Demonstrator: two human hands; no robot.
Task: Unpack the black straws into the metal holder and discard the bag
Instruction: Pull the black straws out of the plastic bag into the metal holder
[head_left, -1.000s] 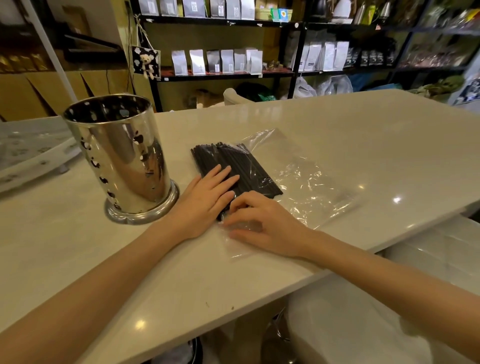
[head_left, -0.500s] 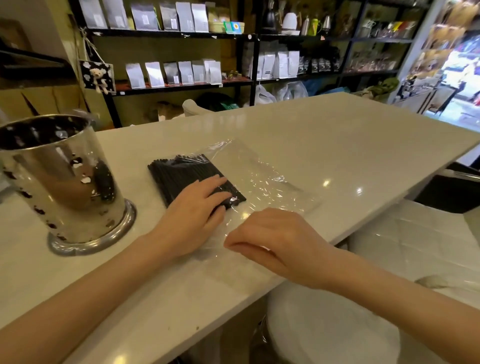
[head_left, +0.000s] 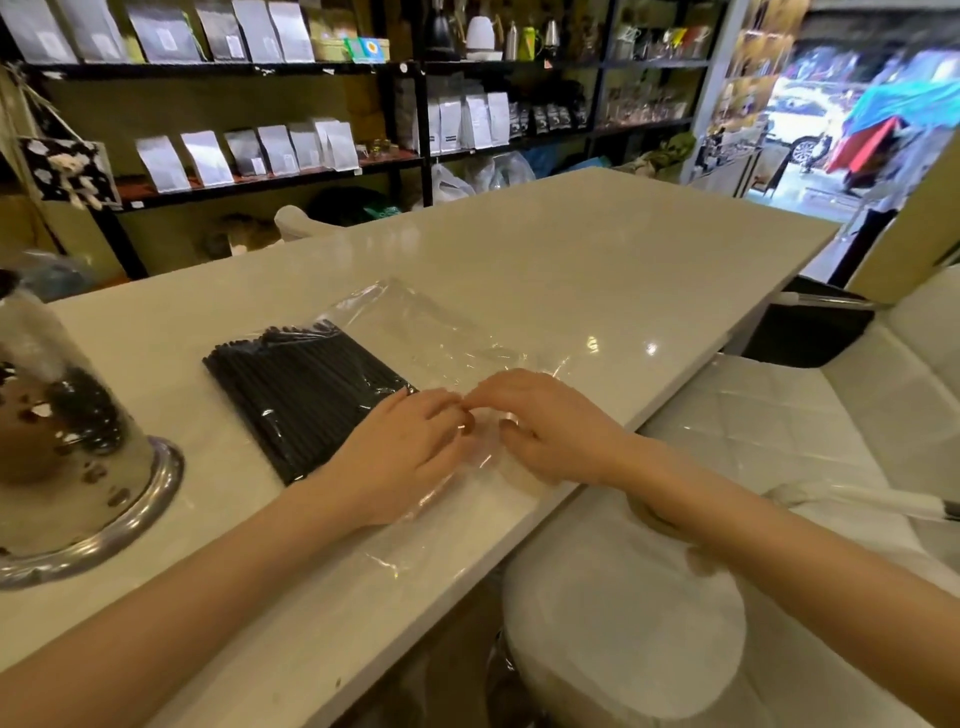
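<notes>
Near the worktop's (head_left: 597, 249) front edge, both hands' fingers are pinching the bag (head_left: 441, 332), seemingly opening it; next, the straws (head_left: 301, 384) need sliding out toward the holder (head_left: 78, 467).

Wide bare counter (head_left: 597, 270) lying open beyond the clear bag (head_left: 447, 338), metal holder (head_left: 62, 441) standing at the far left, blocking that side, black straws (head_left: 306, 384) filling the gap between holder and both hands.

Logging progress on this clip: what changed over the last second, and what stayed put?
The left hand slid off the black straws toward their near end; the right hand came in until their fingertips met on the clear bag. Straws remain bagged, flat on the counter; the metal holder has not moved.
</notes>
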